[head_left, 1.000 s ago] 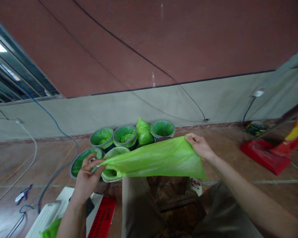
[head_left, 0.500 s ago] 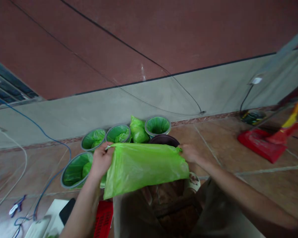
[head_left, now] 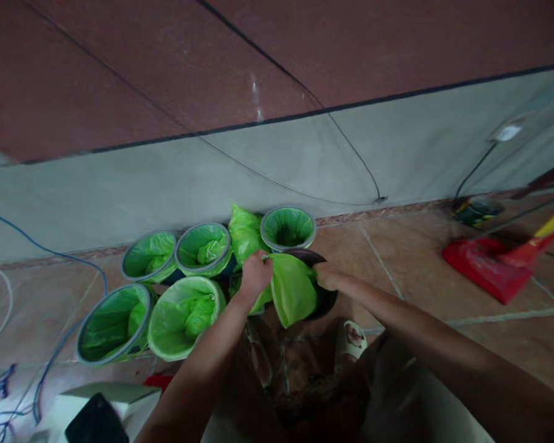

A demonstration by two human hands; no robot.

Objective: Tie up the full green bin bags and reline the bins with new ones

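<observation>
Between my two hands hangs a green plastic bag (head_left: 293, 286), bunched together and partly in front of a dark bin (head_left: 325, 304). My left hand (head_left: 257, 271) is closed on the bag's upper left corner. At the bag's right edge, my right hand (head_left: 329, 275) is closed on it too, just over the dark bin's rim. Left of my hands stands a bin lined with green plastic (head_left: 157, 323), a crumpled green bundle inside it. A filled green bag (head_left: 245, 231) rests behind, next to another lined bin (head_left: 289, 212).
More lined bins (head_left: 124, 264) stand along the wall at left. A red dustpan (head_left: 484, 264) lies on the tiles at right, near a dark can (head_left: 477, 211). A white box (head_left: 106, 400) with a black object is at lower left, and a blue cable (head_left: 55, 249) crosses the floor.
The green bag was stretched wide between my hands; now it is bunched. My left hand has come right, closer to my right hand, and the view has shifted, showing more of the bins.
</observation>
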